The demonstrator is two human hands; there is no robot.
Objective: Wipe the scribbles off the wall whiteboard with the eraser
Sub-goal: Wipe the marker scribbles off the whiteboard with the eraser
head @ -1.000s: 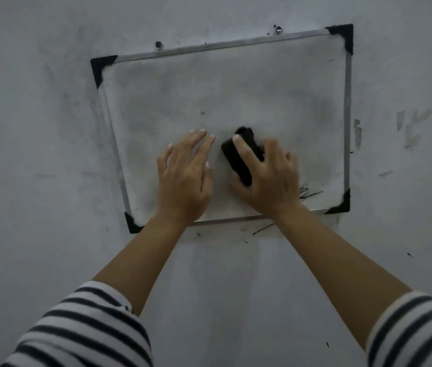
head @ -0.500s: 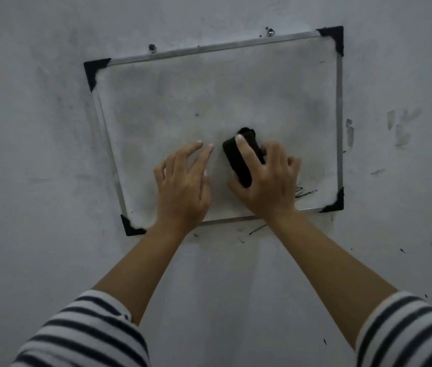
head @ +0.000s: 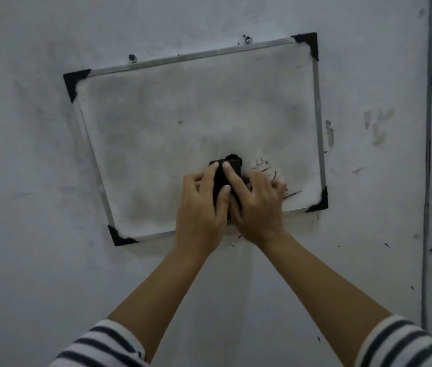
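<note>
A small whiteboard (head: 172, 144) with a metal frame and black corner caps hangs tilted on the wall; its surface is smudged grey. Black scribbles (head: 268, 168) remain near its lower right corner, partly hidden behind my right hand. The black eraser (head: 232, 166) is pressed to the board's lower middle. My right hand (head: 258, 205) grips it, fingers spread over it. My left hand (head: 201, 207) has closed in from the left, its fingertips and thumb on the eraser too.
Two screws (head: 132, 57) stick out of the grey wall above the board's top edge. Peeled paint patches (head: 376, 125) and small black marks dot the wall to the right. A vertical seam (head: 427, 154) runs down the wall at far right.
My left hand has left its flat rest on the board and moved right onto the eraser. The eraser and right hand have shifted slightly down and right, uncovering scribbles above my right hand.
</note>
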